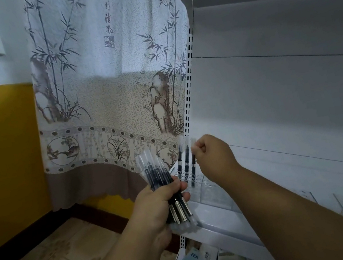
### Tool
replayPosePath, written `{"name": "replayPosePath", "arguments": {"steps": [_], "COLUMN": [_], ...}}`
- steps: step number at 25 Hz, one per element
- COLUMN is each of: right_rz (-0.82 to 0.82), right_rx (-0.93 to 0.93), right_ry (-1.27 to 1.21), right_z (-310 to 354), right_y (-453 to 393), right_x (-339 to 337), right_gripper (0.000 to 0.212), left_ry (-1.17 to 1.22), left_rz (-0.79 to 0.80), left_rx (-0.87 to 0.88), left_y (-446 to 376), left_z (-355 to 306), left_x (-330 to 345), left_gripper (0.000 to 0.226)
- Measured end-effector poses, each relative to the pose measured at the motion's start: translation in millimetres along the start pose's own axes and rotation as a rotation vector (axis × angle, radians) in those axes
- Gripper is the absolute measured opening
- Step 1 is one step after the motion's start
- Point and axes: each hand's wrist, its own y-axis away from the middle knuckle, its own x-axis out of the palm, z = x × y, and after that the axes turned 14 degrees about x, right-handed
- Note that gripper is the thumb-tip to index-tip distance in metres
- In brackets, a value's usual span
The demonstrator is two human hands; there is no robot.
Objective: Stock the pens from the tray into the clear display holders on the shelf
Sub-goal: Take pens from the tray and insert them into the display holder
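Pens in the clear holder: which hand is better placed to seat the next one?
Right hand, probably. It is already at the clear holder, fingers on the rightmost of three standing pens. The left hand is full, gripping the pen bundle beside the shelf.

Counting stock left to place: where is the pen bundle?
Lower centre of the head view: the left hand grips the pen bundle, just left of the shelf edge.

You see glossy clear-plastic pens [158, 173], a clear plastic holder [208, 188], a matt white metal shelf [277, 111], a textured printed cloth curtain [100, 85], glossy floor tiles [58, 259].
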Motion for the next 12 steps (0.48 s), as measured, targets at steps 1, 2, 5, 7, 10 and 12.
{"name": "replayPosePath", "arguments": {"steps": [1, 2, 5, 7, 10, 12], "right_rz": [0.02, 0.027, -0.034, -0.03, 0.309, 0.56], "right_rx": [0.017, 0.03, 0.035, 0.061, 0.178, 0.24], "right_ry": [0.012, 0.034, 0.075, -0.006, -0.155, -0.227], "right_z": [-1, -1, 2, 7, 21, 24], "right_y": [-1, -3, -4, 5, 19, 24], "right_x": [1, -1, -9, -14, -22, -25], "right_gripper": [0.019, 0.021, 0.025, 0.031, 0.036, 0.035], "left_ry": [-0.003, -0.007, -0.023, -0.035, -0.044, -0.048], "left_rz": [0.001, -0.001, 0.026, 0.059, 0.104, 0.141], "left_rx": [0.003, 0.002, -0.012, -0.02, -0.007, -0.005], "left_y": [-1, -1, -1, 1, 3, 6], "left_z": [0, 1, 0, -2, -4, -6], "left_x": [0, -1, -2, -1, 1, 5], "left_gripper": [0.02, 0.02, 0.019, 0.019, 0.02, 0.023]}}
